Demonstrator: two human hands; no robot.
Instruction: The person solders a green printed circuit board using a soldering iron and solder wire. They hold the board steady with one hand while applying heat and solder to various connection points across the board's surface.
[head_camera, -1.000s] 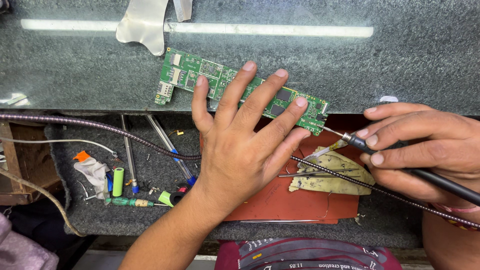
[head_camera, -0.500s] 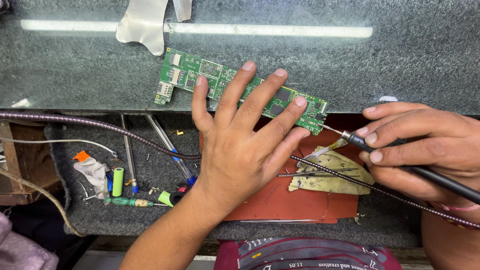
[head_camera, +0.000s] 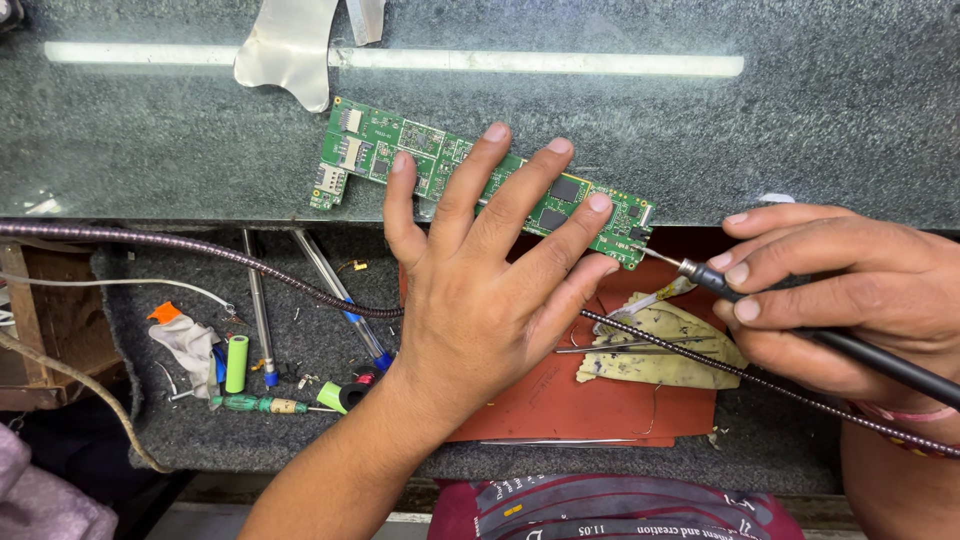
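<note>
A long green circuit board (head_camera: 372, 149) lies slanted on the dark stone shelf (head_camera: 820, 110). My left hand (head_camera: 480, 290) rests flat on it, fingers spread, pinning its middle and right part. My right hand (head_camera: 850, 295) grips a black soldering iron (head_camera: 880, 355) like a pen. Its thin metal tip touches the board's lower right corner (head_camera: 632, 250). Below the tip lies a stained yellow sponge (head_camera: 660, 345) on a red mat (head_camera: 590, 405).
A braided metal hose (head_camera: 200, 250) runs across the lower shelf under my left hand. Screwdrivers (head_camera: 255, 300), a green cylinder (head_camera: 236, 362), a white rag (head_camera: 190, 342) and small parts lie at the left. Metal tweezers (head_camera: 600, 349) rest on the sponge. A shiny metal sheet (head_camera: 290, 50) hangs at the top.
The soldering iron tip has moved up from the sponge to the board's lower right corner. My left hand has stayed flat on the board.
</note>
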